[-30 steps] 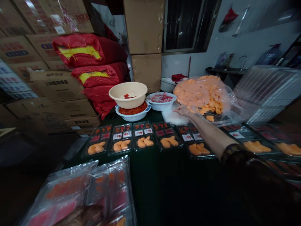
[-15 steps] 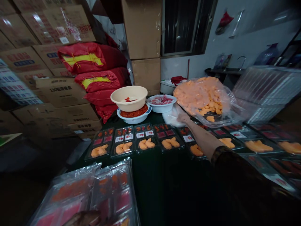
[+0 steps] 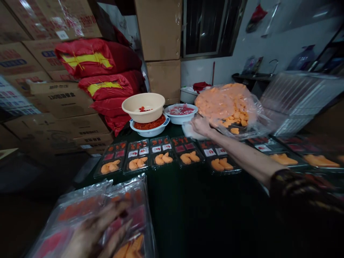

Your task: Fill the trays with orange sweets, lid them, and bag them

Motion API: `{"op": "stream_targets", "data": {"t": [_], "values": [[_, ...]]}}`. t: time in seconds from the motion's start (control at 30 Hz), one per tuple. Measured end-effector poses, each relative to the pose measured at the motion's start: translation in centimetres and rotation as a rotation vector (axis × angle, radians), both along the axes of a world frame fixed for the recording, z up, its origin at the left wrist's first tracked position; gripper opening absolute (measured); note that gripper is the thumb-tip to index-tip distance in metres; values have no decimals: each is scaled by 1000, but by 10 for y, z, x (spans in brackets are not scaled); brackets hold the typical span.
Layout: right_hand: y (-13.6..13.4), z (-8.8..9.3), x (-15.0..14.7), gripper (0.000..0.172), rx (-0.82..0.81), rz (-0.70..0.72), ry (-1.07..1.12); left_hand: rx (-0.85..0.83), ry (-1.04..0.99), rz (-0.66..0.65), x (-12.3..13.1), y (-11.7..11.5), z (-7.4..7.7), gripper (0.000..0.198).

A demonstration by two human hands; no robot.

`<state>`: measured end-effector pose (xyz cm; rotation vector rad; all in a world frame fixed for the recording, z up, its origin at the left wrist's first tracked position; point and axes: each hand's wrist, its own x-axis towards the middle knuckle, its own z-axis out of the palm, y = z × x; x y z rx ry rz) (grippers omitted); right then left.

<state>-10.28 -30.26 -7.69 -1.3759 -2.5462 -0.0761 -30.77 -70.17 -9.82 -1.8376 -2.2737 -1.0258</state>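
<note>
Plastic-sealed packs (image 3: 80, 211) at 7 o'clock are now covered by the L hand (image 3: 94, 233), open w/ fingers spread, barely seen before. R hand (image 3: 200, 125) is held at the orange-piece bag (image 3: 228, 104) edge, 12 o'clock; grip can't be told. Bare table (image 3: 193, 208) is left betw. packs and tray row (image 3: 161, 154).

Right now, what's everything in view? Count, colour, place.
Boxes: many, brown, stacked back and left.
Sacks: at least three, red and yellow, piled left.
Red-filled bowl: one, white, far table.
Cream bowl: one, nested on it.
Pink-filled bowl: one, white, right of those.
Bag: one, clear, orange pieces inside, far right.
Trays: five sharp, more blurred rightward, black, mid-table row.
Wrapped trays: at least two, clear film, near left.
Clear stack: one, transparent, right edge.
Table: one, dark green.
Left hand: fingers spread on wrapped trays, blurred.
Right hand: at bag's near edge; grip unclear.
</note>
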Motion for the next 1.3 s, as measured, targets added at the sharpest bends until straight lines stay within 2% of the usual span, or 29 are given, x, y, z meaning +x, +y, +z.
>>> {"op": "stream_targets", "data": {"t": [0.1, 0.13, 0.2, 0.27, 0.33, 0.43, 0.5, 0.6, 0.63, 0.7, 0.8, 0.87, 0.9, 0.97, 1.03, 1.07, 1.17, 1.23, 1.3], "values": [[-98, -4, 6, 25, -6, 226, -30, 43, 70, -147, 41, 31, 21, 44], [-131, -8, 11, 25, 0, 378, -44, 76, 77, -208, 58, 41, 25, 48], [-190, -14, 25, 24, -64, 529, -47, 61, 99, -319, 93, 58, 26, 55], [-231, -18, 42, 18, -203, 592, 36, -67, 93, -435, 120, 66, 18, 65], [-254, -24, 61, 15, -405, 577, 218, -186, 39, -514, 136, 65, 7, 71], [-271, -35, 89, 14, -615, 492, 475, -214, -55, -506, 149, 53, -8, 62], [-281, -43, 106, 12, -561, 420, 486, -195, -74, -427, 155, 46, -15, 52], [-299, -51, 125, 32, -376, 342, 305, -147, -55, -271, 165, 40, -24, 35], [-305, -52, 129, 32, -338, 326, 237, -123, -38, -230, 169, 38, -27, 31], [-316, -52, 137, 21, -284, 295, 151, -108, 32, -195, 175, 34, -33, 26], [-325, -48, 145, 17, -144, 211, 193, -176, 194, -215, 177, 25, -41, 26], [-321, -46, 151, 18, -121, 185, 294, -191, 249, -249, 172, 19, -44, 32], [-315, -46, 155, 17, -177, 227, 334, -175, 256, -260, 168, 16, -46, 34], [-293, -49, 160, 17, -368, 405, 368, -121, 271, -256, 163, 12, -46, 32], [-260, -58, 162, 29, -428, 480, 354, -78, 310, -198, 160, 8, -43, 27], [-241, -64, 161, 37, -362, 405, 326, -66, 329, -169, 161, 6, -41, 25], [-192, -86, 157, 52, -95, 28, 111, -19, 343, -127, 164, -1, -35, 24], [-174, -98, 155, 54, -51, -59, 11, 27, 308, -113, 163, -7, -33, 22], [-166, -106, 155, 50, -51, -61, 2, 76, 238, -96, 159, -14, -31, 23]]}}
